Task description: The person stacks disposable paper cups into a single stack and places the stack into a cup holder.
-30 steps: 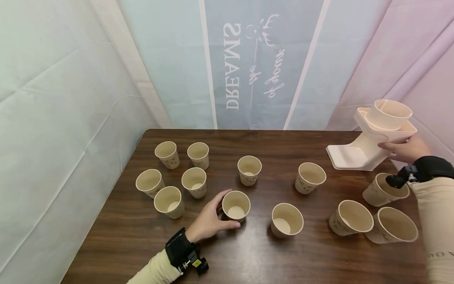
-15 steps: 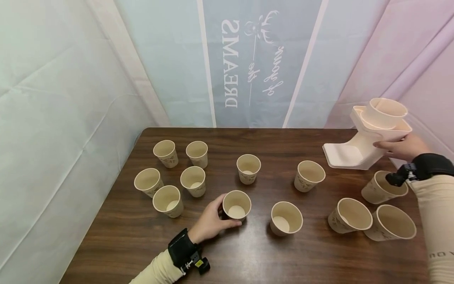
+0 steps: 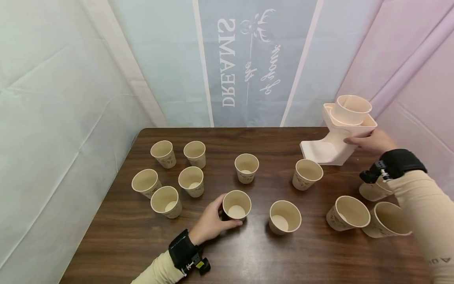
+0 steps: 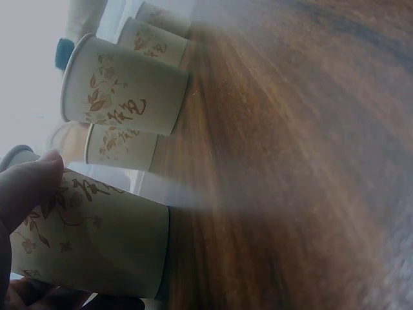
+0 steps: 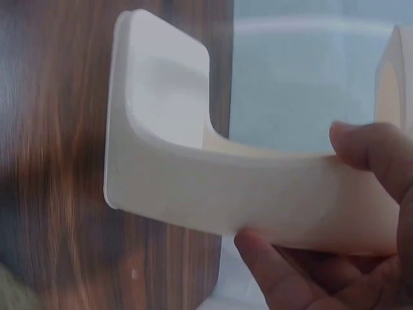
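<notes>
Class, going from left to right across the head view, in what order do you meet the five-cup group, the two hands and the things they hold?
Five-cup group → left hand → gripped paper cup → cream stand → right hand

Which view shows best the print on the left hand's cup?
Left wrist: the cup, partly behind the fingers, shows its print up close. Head shows its rim and inside; the right wrist, nothing of it.

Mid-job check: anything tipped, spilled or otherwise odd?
No tipped cups or spills that I can see; the white stand in the right hand shows no visible damage. Only the lettering on the backdrop looks odd, running sideways.
</notes>
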Available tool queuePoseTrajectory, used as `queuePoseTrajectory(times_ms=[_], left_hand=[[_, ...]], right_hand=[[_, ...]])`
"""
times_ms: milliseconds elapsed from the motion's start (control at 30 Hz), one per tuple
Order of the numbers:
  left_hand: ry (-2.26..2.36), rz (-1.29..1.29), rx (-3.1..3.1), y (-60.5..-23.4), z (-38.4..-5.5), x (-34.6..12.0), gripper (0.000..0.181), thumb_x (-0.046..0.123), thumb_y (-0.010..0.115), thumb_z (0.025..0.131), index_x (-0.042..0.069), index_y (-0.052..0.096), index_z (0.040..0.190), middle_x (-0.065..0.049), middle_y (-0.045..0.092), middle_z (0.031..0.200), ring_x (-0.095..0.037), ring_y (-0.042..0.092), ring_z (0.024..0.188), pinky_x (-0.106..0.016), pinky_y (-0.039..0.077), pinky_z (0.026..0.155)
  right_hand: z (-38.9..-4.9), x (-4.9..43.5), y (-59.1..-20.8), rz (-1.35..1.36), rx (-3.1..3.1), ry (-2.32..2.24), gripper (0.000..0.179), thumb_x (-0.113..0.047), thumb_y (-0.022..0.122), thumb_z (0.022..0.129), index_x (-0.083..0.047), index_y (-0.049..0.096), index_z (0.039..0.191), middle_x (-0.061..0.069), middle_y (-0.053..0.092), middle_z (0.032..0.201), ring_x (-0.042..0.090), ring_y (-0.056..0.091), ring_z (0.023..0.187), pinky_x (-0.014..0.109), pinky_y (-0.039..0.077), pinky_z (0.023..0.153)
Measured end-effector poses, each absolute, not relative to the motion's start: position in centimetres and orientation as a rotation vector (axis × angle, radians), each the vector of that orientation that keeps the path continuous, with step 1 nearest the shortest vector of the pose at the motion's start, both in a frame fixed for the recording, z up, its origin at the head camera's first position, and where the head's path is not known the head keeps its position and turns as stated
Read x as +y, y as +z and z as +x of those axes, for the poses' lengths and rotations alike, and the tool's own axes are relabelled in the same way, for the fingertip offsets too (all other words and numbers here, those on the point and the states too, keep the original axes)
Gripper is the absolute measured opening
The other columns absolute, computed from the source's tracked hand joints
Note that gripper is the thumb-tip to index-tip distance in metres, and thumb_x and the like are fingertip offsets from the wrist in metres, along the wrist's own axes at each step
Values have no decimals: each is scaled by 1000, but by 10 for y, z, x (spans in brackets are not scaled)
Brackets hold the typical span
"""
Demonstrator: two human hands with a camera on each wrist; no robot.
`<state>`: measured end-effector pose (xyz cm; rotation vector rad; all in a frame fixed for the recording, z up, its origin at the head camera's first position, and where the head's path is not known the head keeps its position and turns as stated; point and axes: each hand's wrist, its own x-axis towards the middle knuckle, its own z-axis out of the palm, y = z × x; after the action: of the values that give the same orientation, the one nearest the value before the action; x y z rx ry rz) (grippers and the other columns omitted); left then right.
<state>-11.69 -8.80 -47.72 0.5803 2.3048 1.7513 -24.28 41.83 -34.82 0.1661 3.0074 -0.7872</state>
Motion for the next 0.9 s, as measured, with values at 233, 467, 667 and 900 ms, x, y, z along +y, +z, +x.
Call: queuePoseTrajectory(times_ms=[233,467,667,900], left_hand=[[1721,586,2331,-479,-113,-86,72,17,92,76,10,57,137,-9,66,127,-28,60,121,-47,47,105],[1668,633,2359,-477,-106,-84,71,19,93,75,10,57,136,-7,66,126,-26,61,119,-40,49,104],[1646,645,2317,-476,-101,-82,73,18,93,75,11,56,137,-4,66,128,-24,61,120,-35,48,104],[1601,638,2317,-473,-97,-78,74,19,93,74,13,56,137,-2,65,128,-22,60,121,-36,47,106]], right_hand=[[-242,378,-344,173,2971,-817,71,-47,71,92,18,57,117,39,63,105,48,62,94,33,48,70],[-244,353,-348,166,2992,-837,70,-47,72,91,17,57,116,36,60,106,46,57,98,40,47,75],[-246,336,-351,157,2964,-880,66,-50,71,91,13,60,109,26,66,94,42,60,95,35,47,71],[-247,316,-352,101,2961,-900,67,-49,70,93,13,57,117,29,62,105,41,58,97,38,47,75]])
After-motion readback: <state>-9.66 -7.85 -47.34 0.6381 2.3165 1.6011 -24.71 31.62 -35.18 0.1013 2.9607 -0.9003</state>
